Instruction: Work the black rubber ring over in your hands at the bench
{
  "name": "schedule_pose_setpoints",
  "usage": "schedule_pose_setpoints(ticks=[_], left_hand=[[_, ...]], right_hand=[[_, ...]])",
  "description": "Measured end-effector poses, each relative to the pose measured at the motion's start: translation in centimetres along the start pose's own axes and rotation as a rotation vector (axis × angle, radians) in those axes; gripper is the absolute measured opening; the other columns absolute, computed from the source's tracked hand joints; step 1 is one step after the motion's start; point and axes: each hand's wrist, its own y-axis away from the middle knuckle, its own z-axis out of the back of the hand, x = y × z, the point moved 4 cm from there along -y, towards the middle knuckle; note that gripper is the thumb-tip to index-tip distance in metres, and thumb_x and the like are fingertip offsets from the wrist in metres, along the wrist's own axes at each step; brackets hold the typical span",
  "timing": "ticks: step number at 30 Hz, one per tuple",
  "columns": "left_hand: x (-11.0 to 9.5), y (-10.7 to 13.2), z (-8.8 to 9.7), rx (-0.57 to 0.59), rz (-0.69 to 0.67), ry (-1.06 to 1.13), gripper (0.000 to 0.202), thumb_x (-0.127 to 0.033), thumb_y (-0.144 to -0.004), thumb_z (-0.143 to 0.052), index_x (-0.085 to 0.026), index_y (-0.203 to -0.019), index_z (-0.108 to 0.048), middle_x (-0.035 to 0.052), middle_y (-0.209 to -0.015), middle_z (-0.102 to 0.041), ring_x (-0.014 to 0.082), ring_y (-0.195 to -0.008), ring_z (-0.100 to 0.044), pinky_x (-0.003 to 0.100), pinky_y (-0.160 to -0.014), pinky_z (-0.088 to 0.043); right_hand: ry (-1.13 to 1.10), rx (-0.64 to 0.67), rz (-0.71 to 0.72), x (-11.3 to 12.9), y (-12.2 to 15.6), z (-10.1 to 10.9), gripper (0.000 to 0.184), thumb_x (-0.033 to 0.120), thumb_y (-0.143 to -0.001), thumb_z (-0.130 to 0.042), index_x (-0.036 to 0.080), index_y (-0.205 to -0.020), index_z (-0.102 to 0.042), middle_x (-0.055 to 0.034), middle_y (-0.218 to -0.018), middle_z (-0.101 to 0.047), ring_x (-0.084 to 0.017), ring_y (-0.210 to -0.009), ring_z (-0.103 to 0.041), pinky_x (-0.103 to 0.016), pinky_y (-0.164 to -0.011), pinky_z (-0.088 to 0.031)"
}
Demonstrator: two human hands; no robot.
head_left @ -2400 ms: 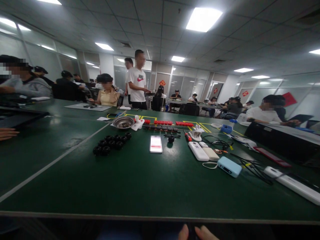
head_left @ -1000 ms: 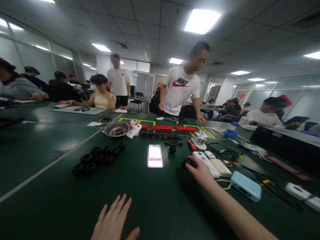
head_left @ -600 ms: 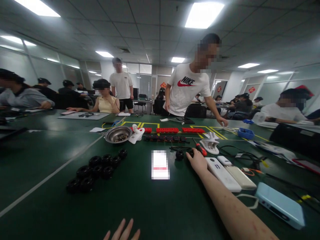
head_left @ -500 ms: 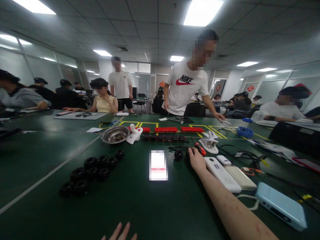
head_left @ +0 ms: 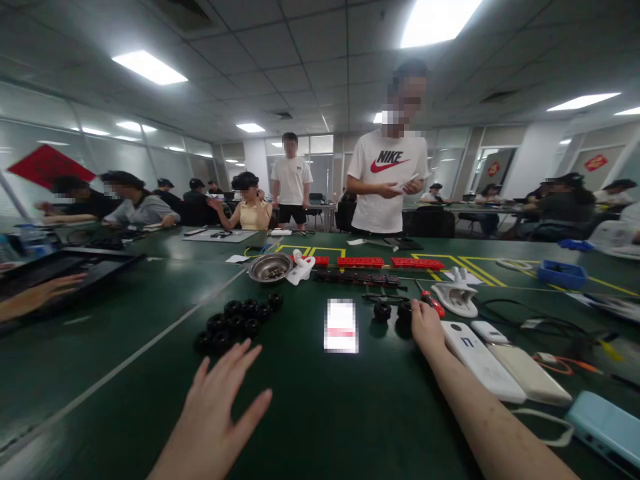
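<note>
My right hand reaches forward across the green table. Its fingers are closed at the side of a black toy wheel, partly hiding it. Just left of that stands another black wheel. My left hand hangs over the near left part of the table, fingers spread, holding nothing. Beyond its fingertips lies a cluster of several black wheels. Between the two sides rests a bright white phone-like screen, blurred out.
Farther back are a metal bowl with small parts, red toy pieces, a black strip and a red screwdriver. White power banks lie beside my right forearm. A co-worker in a white shirt stands across the table.
My view has turned left. My left hand has come up into view toward the wheel cluster. The black wheel by my right hand now shows. The standing person has straightened up, holding something white.
</note>
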Motion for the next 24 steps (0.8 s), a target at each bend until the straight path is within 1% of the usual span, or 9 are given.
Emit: schedule_pose_setpoints(ticks=[2, 5, 7, 9, 11, 14, 18, 21, 24], left_hand=[[-0.1, -3.8, 2.1, -0.025, 0.048, -0.112, 0.058, -0.051, -0.083, -0.033, -0.015, -0.128, -0.038, 0.0122, -0.133, -0.044, 0.0283, -0.125, -0.034, 0.055, -0.103, -0.015], [-0.8, -10.6, 2.7, 0.038, 0.062, -0.206, 0.06, -0.05, -0.084, -0.034, -0.008, -0.126, -0.038, 0.0182, -0.124, -0.052, 0.0329, -0.119, -0.039, 0.057, -0.1, -0.016], [-1.0, -14.4, 1.7, 0.095, 0.067, -0.236, 0.055, -0.047, -0.085, -0.036, -0.007, -0.123, -0.041, 0.0134, -0.115, -0.058, 0.0306, -0.11, -0.049, 0.053, -0.099, -0.021], [-0.9, -17.1, 0.1, 0.166, 0.08, -0.264, 0.045, -0.038, -0.09, -0.032, -0.005, -0.115, -0.048, 0.0059, -0.114, -0.054, 0.0278, -0.105, -0.051, 0.046, -0.096, -0.029], [-0.7, -18.7, -1.4, 0.242, 0.096, -0.285, 0.031, -0.034, -0.084, -0.048, -0.014, -0.107, -0.053, 0.0078, -0.111, -0.057, 0.0225, -0.099, -0.055, 0.046, -0.087, -0.041], [-0.7, -20.1, -3.1, 0.295, 0.07, -0.308, 0.026, -0.03, -0.083, -0.052, -0.014, -0.103, -0.055, 0.0068, -0.107, -0.058, 0.0216, -0.095, -0.056, 0.044, -0.082, -0.045], [-1.9, -20.5, -4.0, 0.298, -0.04, -0.317, 0.027, -0.032, -0.083, -0.051, -0.014, -0.102, -0.056, 0.0068, -0.108, -0.058, 0.0225, -0.099, -0.054, 0.045, -0.086, -0.041], [-3.5, -19.2, -3.8, 0.306, -0.15, -0.304, 0.029, -0.036, -0.08, -0.054, -0.014, -0.099, -0.058, 0.0067, -0.104, -0.061, 0.0229, -0.099, -0.054, 0.048, -0.092, -0.033], [-4.9, -16.0, -2.9, 0.308, -0.252, -0.291, 0.035, -0.038, -0.065, -0.066, -0.015, -0.092, -0.062, 0.0082, -0.092, -0.068, 0.0263, -0.092, -0.059, 0.052, -0.097, -0.022]], right_hand=[[-0.015, -0.012, 0.002, -0.1, 0.1, 0.2, 0.021, 0.03, -0.088, -0.046, 0.013, -0.097, -0.056, -0.0053, -0.098, -0.058, -0.018, -0.089, -0.056, -0.039, -0.079, -0.045], [-0.03, -0.023, -0.006, -0.2, 0.2, 0.3, 0.021, 0.03, -0.088, -0.047, 0.013, -0.098, -0.055, -0.0055, -0.1, -0.058, -0.018, -0.089, -0.056, -0.039, -0.078, -0.045], [-0.035, -0.027, -0.009, -0.3, 0.2, 0.4, 0.021, 0.029, -0.088, -0.047, 0.014, -0.099, -0.055, -0.0056, -0.101, -0.057, -0.018, -0.089, -0.056, -0.039, -0.078, -0.045], [-0.035, -0.029, -0.005, -0.4, 0.2, 0.4, 0.021, 0.029, -0.088, -0.047, 0.014, -0.099, -0.055, -0.0055, -0.1, -0.058, -0.018, -0.088, -0.057, -0.038, -0.077, -0.046], [-0.031, -0.033, 0.0, -0.6, 0.0, 0.4, 0.02, 0.029, -0.088, -0.047, 0.014, -0.098, -0.056, -0.0052, -0.098, -0.058, -0.017, -0.086, -0.057, -0.037, -0.076, -0.047], [-0.029, -0.044, 0.01, -0.9, -0.3, 0.2, 0.02, 0.029, -0.088, -0.047, 0.014, -0.097, -0.056, -0.0048, -0.097, -0.059, -0.017, -0.085, -0.058, -0.037, -0.075, -0.047], [-0.041, -0.054, 0.021, -1.0, -0.5, -0.1, 0.021, 0.03, -0.088, -0.046, 0.014, -0.096, -0.056, -0.005, -0.098, -0.059, -0.017, -0.087, -0.058, -0.038, -0.077, -0.047], [-0.054, -0.054, 0.025, -1.0, -0.5, -0.2, 0.021, 0.03, -0.088, -0.046, 0.014, -0.096, -0.056, -0.0051, -0.098, -0.059, -0.018, -0.088, -0.057, -0.038, -0.078, -0.046], [-0.068, -0.056, 0.029, -0.9, -0.3, -0.1, 0.021, 0.03, -0.088, -0.046, 0.014, -0.096, -0.056, -0.005, -0.098, -0.059, -0.017, -0.088, -0.057, -0.038, -0.078, -0.046]])
